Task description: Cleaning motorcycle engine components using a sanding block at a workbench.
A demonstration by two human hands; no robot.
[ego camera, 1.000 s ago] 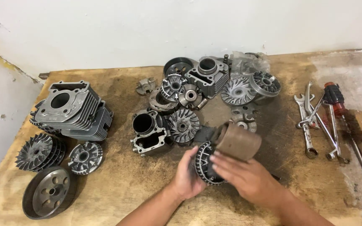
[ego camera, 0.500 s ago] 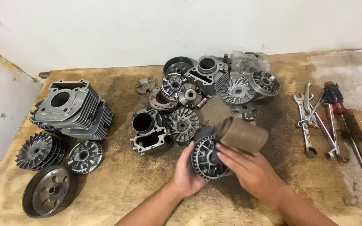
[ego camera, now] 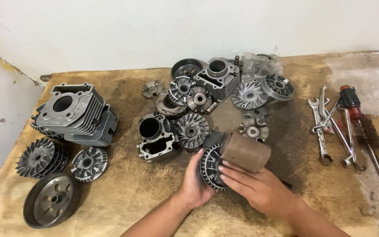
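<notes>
My left hand (ego camera: pixel 194 184) grips a round finned metal pulley disc (ego camera: pixel 210 166) by its left edge, holding it tilted up off the wooden table (ego camera: pixel 145 197). My right hand (ego camera: pixel 254 188) presses a brown rolled piece of sandpaper or cloth (ego camera: pixel 246 152) against the disc's right side, fingers spread across its face. Both sit at the front middle of the table, just below a small cylinder block (ego camera: pixel 154 137) and a finned fan disc (ego camera: pixel 191 130).
A large finned engine cylinder (ego camera: pixel 73 112), a fan wheel (ego camera: pixel 40 158), a small pulley (ego camera: pixel 88 163) and a clutch bell (ego camera: pixel 51 205) lie at the left. More engine parts (ego camera: pixel 224 85) are piled at the back. Wrenches (ego camera: pixel 330 127) and a screwdriver (ego camera: pixel 356 109) lie right.
The disc has been tipped up more toward me between my hands, and the brown roll has shifted slightly over its edge. Nothing else on the table moved.
</notes>
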